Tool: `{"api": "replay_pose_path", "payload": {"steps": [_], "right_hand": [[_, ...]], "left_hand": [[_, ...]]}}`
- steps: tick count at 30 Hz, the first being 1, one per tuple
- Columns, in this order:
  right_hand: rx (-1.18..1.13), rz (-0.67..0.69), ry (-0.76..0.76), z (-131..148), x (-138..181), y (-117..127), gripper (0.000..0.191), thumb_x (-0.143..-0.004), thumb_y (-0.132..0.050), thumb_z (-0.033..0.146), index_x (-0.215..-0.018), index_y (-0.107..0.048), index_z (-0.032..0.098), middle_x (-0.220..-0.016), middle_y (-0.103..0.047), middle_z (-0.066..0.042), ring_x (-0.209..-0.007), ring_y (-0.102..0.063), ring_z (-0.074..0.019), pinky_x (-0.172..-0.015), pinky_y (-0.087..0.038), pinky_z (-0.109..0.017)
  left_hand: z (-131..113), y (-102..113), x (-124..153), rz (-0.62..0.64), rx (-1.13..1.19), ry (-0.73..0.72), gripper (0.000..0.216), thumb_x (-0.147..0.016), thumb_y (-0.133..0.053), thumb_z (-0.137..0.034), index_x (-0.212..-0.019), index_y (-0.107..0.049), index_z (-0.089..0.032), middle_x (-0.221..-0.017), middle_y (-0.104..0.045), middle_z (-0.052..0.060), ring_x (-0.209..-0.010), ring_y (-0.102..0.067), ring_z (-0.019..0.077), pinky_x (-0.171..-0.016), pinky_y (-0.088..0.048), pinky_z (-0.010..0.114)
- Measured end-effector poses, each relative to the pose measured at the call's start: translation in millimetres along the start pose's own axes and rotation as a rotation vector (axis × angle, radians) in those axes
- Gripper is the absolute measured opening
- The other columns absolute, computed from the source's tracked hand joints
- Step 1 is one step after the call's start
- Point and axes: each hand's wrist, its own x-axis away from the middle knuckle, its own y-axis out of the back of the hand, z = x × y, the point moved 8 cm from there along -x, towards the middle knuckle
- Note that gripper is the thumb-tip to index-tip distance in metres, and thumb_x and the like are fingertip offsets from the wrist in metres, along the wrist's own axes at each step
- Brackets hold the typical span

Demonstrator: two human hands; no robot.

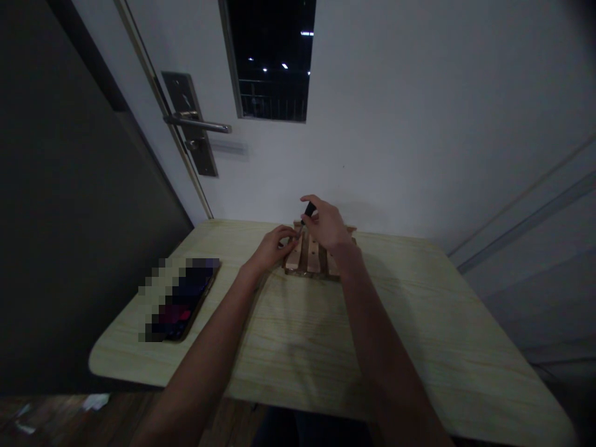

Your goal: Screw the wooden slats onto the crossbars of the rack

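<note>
**Two hands close on one small screwdriver**

Far left on the table (298, 347) lies a phone (186, 298), well apart from the work. Next comes the left hand (274, 245), fingers drawn narrow at the left edge of the slatted wooden piece (310, 257), which sits toward the table's far side, near the wall. Whether they pinch a screw or only press the wood I cannot tell. Above the slats the screwdriver (308, 212) tilts, black handle up, wrapped by the right hand (328, 226). To my eye, doing this well means a shaft square to the slat, downward pressure through each turn, and left fingers bracing the wood clear of the tip.
</note>
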Motion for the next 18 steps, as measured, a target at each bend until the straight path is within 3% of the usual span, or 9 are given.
{"api": "replay_pose_path", "payload": {"steps": [5,12,18], "right_hand": [[0.016,0.030,0.003,5.3,0.6,0.4,0.048,-0.079,-0.042,0.007,-0.126,-0.050,0.014,-0.098,-0.066,-0.012,-0.080,-0.061,-0.0179,-0.074,-0.046,-0.031],[0.036,0.027,-0.031,6.9,1.0,0.8,0.041,-0.082,-0.044,0.011,-0.123,-0.048,0.019,-0.087,-0.066,-0.008,-0.076,-0.063,-0.0181,-0.068,-0.045,-0.029],[0.022,-0.014,-0.039,2.5,0.8,0.7,0.027,-0.081,-0.052,0.015,-0.107,-0.054,0.021,-0.082,-0.066,-0.006,-0.074,-0.063,-0.0177,-0.065,-0.045,-0.028]], "left_hand": [[1.7,-1.0,-0.6,0.009,-0.007,-0.005,0.021,-0.086,-0.053,-0.028,-0.102,-0.064,-0.019,-0.111,-0.058,0.008,-0.094,-0.059,0.0168,-0.068,-0.052,0.025],[1.1,-1.0,-0.4,0.004,-0.004,0.010,0.021,-0.086,-0.053,-0.028,-0.101,-0.064,-0.019,-0.111,-0.058,0.008,-0.095,-0.059,0.0173,-0.067,-0.053,0.025],[-0.1,-0.8,-0.4,-0.003,0.021,0.005,0.020,-0.086,-0.052,-0.027,-0.098,-0.064,-0.018,-0.113,-0.057,0.009,-0.100,-0.058,0.0182,-0.065,-0.053,0.024]]}}
